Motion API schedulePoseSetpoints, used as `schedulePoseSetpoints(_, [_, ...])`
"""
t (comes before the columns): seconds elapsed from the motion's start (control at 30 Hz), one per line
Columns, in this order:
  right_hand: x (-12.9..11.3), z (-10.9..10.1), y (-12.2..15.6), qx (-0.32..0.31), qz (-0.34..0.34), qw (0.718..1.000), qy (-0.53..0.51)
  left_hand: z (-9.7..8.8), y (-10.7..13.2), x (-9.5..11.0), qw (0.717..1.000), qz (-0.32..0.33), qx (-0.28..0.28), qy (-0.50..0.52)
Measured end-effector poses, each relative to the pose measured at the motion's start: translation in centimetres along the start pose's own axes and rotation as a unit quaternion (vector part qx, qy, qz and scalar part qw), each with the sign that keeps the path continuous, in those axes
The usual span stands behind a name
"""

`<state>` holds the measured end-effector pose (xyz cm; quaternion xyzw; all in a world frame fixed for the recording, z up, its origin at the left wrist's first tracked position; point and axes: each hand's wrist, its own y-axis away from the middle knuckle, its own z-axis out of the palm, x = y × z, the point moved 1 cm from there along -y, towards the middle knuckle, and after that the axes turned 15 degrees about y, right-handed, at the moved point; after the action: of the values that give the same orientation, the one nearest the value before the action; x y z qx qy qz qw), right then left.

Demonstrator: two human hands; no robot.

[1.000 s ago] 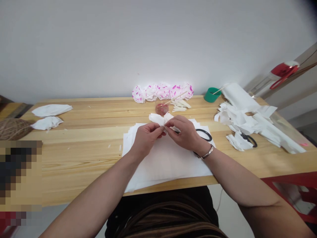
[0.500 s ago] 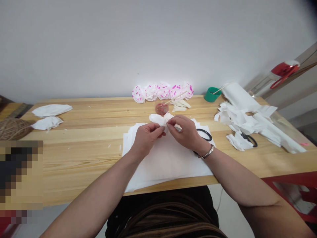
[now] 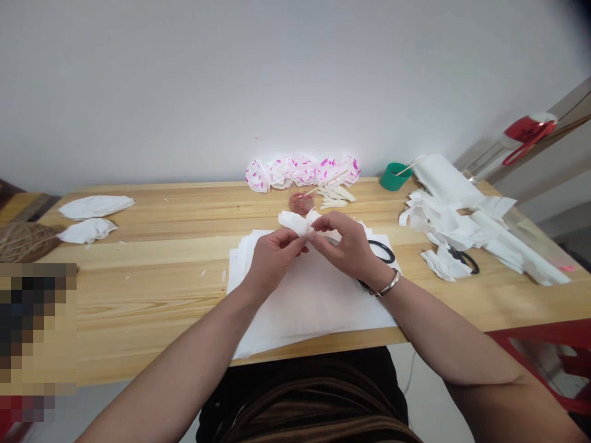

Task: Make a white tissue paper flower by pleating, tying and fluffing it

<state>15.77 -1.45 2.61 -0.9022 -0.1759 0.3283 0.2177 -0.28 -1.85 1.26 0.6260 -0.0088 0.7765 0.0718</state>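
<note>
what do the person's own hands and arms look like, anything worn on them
The left hand and right hand are ungloved, and no sleeve shows on the left arm or right arm. A shiny silver bracelet sits at the right wrist.

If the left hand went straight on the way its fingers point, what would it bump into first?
Beyond the white paper it holds, the left hand would probably meet the right hand first, at the fingertips; one view leaves the depth unclear.
</note>
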Motion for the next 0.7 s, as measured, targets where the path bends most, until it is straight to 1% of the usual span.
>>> schedulePoseSetpoints(0.07, [-0.20,-0.07,0.11,0.000,-0.037,0.999,0.025,0.00,0.09,-0.06,1.000,0.018,-0.005,-0.016])
schedulePoseSetpoints(0.13, [-0.25,0.03,0.20,-0.009,-0.054,0.997,0.045,0.04,0.17,-0.07,0.999,0.034,-0.005,-0.037])
schedulePoseSetpoints(0.27, [0.06,0.44,0.29,-0.011,-0.056,0.997,0.060,0.13,0.21,0.06,0.998,0.043,-0.007,-0.054])
schedulePoseSetpoints(0.43, [0.38,0.65,0.30,-0.008,-0.070,0.996,0.049,0.12,0.14,0.12,0.998,0.044,-0.010,-0.053])
schedulePoseSetpoints(0.53, [0.34,0.59,0.19,-0.021,-0.037,0.998,0.040,0.12,0.13,0.07,0.998,0.037,-0.005,-0.044])
schedulePoseSetpoints(0.7, [0.63,0.56,-0.18,-0.020,0.068,0.997,-0.032,0.10,0.14,-0.04,1.000,0.010,0.001,-0.028])
